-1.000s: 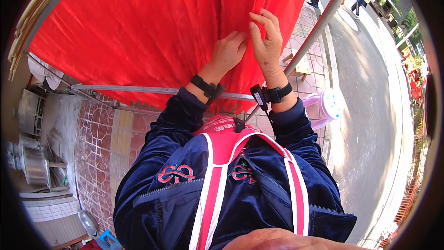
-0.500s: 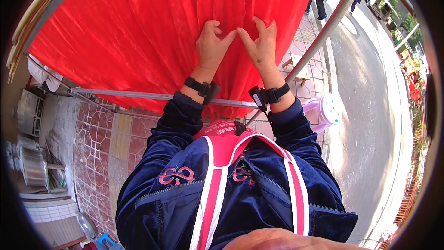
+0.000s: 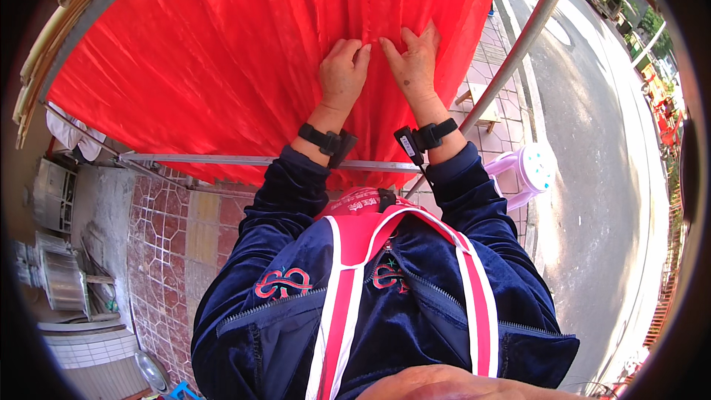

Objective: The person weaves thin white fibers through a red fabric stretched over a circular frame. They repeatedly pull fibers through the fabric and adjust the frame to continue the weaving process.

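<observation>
A wide red cloth (image 3: 222,52) hangs in gathered folds before me, stretched across a metal frame. My left hand (image 3: 344,74) is closed on a fold of it, with the thumb and forefinger close together. Just to its right, my right hand (image 3: 415,63) also grips the cloth. Its thumb points toward the left hand, and its other fingers bend into the folds, their tips partly hidden. A narrow strip of pleats lies between the two hands. Each wrist carries a black strap with a small device.
A metal bar (image 3: 274,160) crosses below the cloth, and a slanting pole (image 3: 518,52) stands at the right. Beyond are a lilac stool (image 3: 535,169), a small wooden stool (image 3: 485,110) and the road (image 3: 585,178). Bamboo poles (image 3: 63,26) lie at the upper left.
The thumbs have drawn apart, and the left hand's fingers have closed more tightly on the cloth. A passer-by at the upper right has moved mostly out of sight behind the cloth.
</observation>
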`<state>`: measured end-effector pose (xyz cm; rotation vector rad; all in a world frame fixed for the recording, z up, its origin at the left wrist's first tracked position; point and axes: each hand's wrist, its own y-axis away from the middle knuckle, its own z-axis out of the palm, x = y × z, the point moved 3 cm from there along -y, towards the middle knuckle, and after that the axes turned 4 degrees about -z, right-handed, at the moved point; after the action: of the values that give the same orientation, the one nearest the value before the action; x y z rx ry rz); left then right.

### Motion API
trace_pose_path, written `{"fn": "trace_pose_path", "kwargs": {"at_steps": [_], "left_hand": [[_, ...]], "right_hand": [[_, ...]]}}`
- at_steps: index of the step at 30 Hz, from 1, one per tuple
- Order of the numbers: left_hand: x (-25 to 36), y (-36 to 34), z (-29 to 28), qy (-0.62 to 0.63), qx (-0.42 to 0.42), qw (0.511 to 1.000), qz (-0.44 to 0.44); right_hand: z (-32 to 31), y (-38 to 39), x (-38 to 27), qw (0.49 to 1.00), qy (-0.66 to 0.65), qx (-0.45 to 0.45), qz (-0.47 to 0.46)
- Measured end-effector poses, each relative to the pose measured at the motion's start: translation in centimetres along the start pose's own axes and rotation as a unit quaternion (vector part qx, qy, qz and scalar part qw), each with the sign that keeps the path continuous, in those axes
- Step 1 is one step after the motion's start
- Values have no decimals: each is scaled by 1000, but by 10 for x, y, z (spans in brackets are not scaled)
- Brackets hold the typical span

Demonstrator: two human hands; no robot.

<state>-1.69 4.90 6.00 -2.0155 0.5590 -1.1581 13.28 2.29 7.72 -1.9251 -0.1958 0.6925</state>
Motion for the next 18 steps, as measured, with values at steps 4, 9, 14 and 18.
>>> {"fn": "trace_pose_path", "kwargs": {"at_steps": [4, 9, 14, 18], "left_hand": [[-12, -1, -1, 10, 17, 1000, -16], [-38, -3, -6, 9, 54, 998, -29], [-53, -7, -25, 21, 64, 995, -77], [-49, -2, -27, 25, 56, 991, -117]], "right_hand": [[-10, 1, 17, 999, -49, -1, 17], [-28, 2, 34, 998, -37, 58, 9], [-44, 6, 42, 994, -58, 71, 65], [-43, 9, 38, 995, -64, 62, 41]]}}
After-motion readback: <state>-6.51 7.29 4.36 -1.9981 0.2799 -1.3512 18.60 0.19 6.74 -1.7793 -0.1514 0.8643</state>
